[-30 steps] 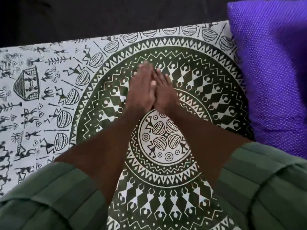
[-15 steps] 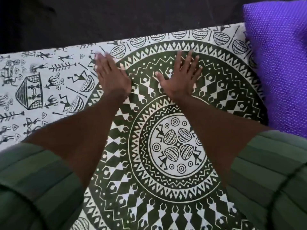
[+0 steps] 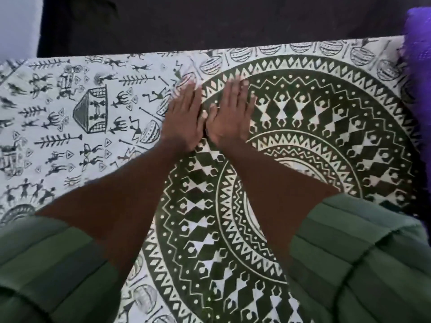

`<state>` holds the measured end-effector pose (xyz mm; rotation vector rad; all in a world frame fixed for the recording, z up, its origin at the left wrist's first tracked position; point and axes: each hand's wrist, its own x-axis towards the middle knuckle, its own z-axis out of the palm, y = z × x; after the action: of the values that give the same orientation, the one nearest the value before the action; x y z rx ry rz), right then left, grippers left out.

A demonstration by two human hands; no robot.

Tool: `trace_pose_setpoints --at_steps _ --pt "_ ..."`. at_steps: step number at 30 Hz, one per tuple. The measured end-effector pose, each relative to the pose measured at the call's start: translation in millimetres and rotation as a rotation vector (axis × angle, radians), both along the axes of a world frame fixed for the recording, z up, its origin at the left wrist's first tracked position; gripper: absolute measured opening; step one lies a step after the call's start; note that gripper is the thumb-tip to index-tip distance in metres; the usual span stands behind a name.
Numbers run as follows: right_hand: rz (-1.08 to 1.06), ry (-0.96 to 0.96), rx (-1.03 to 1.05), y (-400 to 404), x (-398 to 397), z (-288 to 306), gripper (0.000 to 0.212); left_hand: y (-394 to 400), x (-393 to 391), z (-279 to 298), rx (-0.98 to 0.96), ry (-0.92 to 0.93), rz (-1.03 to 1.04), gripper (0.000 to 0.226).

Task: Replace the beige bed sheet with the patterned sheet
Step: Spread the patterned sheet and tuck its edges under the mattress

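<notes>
The patterned sheet [image 3: 303, 141] lies spread flat over the bed, reaching its far edge, with a purple pillow [image 3: 418, 73] on it at the right. No beige sheet is in view. The person's left hand [image 3: 184, 117] and right hand [image 3: 229, 115] rest palm-down, side by side and touching, on the rim of the round motif; each grip is released, fingers straight, grasping nothing. Step in hand, as judged: smoothing the laid sheet. The next move likely calls for sweeping both palms outward, pressing lightly so no creases form.
</notes>
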<state>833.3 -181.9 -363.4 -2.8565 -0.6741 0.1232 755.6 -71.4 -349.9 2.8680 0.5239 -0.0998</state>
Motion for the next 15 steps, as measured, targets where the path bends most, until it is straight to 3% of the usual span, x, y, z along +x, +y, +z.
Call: trace_pose_setpoints --at_steps 2,6,9,13,15 --pt "0.179 0.039 -0.027 26.8 -28.2 -3.5 0.070 18.5 -38.2 -4.8 0.017 0.042 -0.013 0.067" --pt "0.527 0.039 0.013 38.8 -40.4 -2.0 0.068 55.7 -76.6 -5.2 0.046 0.039 0.166 0.067" --pt "0.389 0.092 0.132 22.1 -23.1 5.4 0.071 46.5 -56.4 7.3 -0.033 -0.092 0.278 0.060" --pt "0.250 0.052 0.007 43.4 -36.5 1.8 0.079 68.1 -52.5 22.6 -0.066 -0.417 0.561 0.035" --pt "0.273 0.056 -0.021 64.8 -49.0 -0.5 0.082 87.1 -60.4 26.6 -0.126 -0.468 0.672 0.033"
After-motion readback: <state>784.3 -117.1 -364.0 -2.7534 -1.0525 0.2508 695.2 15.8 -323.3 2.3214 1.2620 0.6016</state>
